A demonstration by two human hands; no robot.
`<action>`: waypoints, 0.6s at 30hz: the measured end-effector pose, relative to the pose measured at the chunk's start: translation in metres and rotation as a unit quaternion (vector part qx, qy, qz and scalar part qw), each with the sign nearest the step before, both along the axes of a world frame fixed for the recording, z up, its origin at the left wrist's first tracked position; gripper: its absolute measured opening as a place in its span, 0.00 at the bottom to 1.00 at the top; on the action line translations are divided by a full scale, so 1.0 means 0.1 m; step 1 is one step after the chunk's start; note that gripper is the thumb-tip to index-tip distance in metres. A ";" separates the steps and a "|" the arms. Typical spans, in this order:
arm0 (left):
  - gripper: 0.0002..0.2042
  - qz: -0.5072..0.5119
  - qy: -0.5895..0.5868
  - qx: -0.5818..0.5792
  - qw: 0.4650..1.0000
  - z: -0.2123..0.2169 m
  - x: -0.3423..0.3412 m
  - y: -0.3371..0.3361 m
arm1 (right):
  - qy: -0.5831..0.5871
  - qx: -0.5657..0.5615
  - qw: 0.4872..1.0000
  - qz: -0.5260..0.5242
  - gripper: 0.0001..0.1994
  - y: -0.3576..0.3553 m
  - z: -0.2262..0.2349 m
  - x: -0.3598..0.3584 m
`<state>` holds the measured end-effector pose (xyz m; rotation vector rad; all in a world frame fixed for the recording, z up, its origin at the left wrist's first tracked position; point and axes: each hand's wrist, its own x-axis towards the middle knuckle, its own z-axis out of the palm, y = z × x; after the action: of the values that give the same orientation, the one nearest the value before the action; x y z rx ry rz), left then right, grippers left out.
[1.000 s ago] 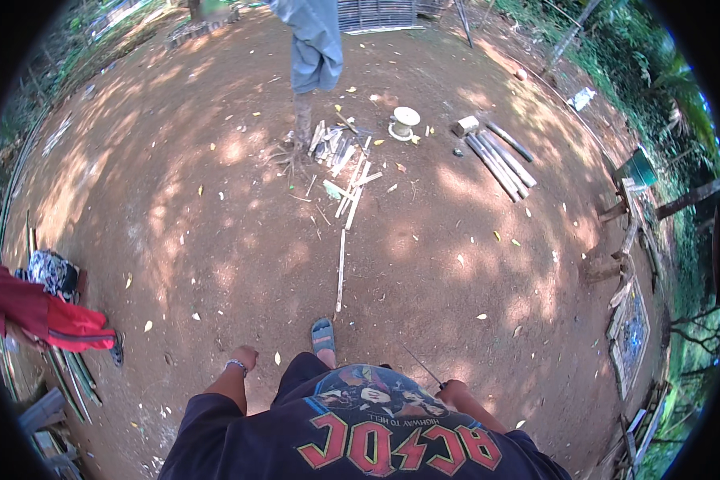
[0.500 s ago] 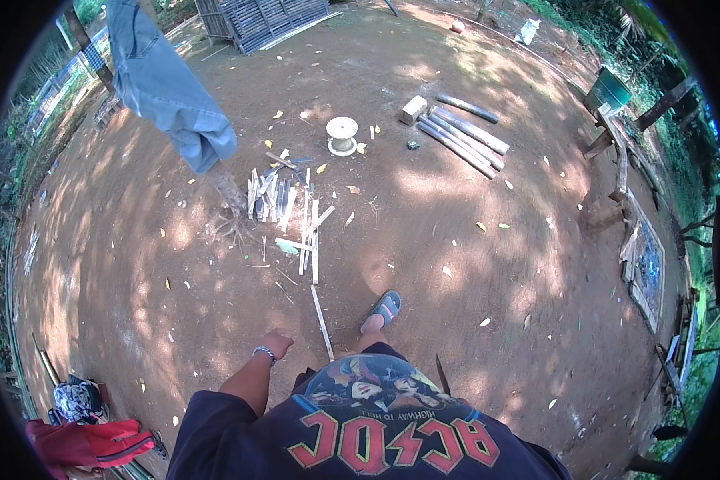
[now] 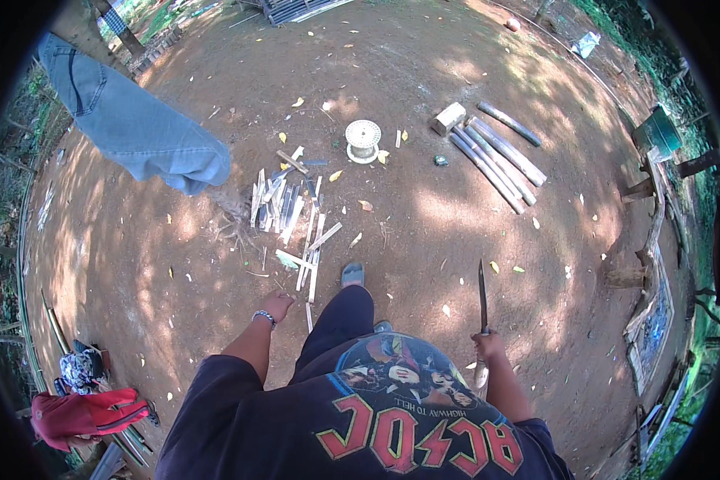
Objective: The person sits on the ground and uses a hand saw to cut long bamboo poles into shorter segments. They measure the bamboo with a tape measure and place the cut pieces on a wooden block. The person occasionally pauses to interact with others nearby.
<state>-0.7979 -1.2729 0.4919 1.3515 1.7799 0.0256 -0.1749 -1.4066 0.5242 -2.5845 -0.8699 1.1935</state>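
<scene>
My right hand (image 3: 489, 346) is closed around a machete (image 3: 482, 298). Its long dark blade points forward and away from me, and a pale part of its handle shows below my fist. My left hand (image 3: 276, 306), with a bracelet at the wrist, hangs over the bare ground with its fingers loosely apart and nothing visible in it. Just ahead of that hand lie long split strips (image 3: 313, 272). A pile of short split pieces (image 3: 284, 200), some pale and some dark, lies beyond them.
A pale spool (image 3: 363, 142) stands past the pile. Several bamboo poles (image 3: 496, 160) lie by a wooden block (image 3: 450, 118). Blue jeans (image 3: 128, 120) hang at the left. A low wooden frame (image 3: 652, 296) runs along the right. Red cloth (image 3: 88, 412) lies at lower left.
I have stepped forward, so the pile and strips are closer to me. My right hand has come into view with the machete, whose tip alone showed before.
</scene>
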 end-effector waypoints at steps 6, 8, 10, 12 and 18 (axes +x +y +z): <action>0.17 -0.341 0.157 -0.017 0.927 -0.78 -0.09 0.71 | 0.002 -0.185 0.971 0.153 0.22 0.55 -0.45 0.42; 0.18 -0.246 0.158 -0.069 0.954 -1.58 -0.61 0.61 | -0.047 -0.252 0.905 0.340 0.27 0.80 -0.67 0.46; 0.18 -0.377 0.136 -0.129 0.907 -1.51 -0.34 1.27 | -0.086 -0.296 0.884 0.351 0.29 0.71 -0.74 0.59; 0.18 -0.438 0.174 -0.115 0.875 -1.30 0.00 2.18 | -0.087 -0.341 0.897 0.269 0.29 0.56 -1.03 0.71; 0.29 0.066 -0.055 0.021 0.996 -0.16 0.55 4.78 | 0.053 -0.210 0.954 0.208 0.24 2.08 -0.77 0.82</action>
<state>-0.7430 -0.7949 0.4761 1.2353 1.7817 0.2076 -0.0926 -1.1985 0.4474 -2.6915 -1.3073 1.7861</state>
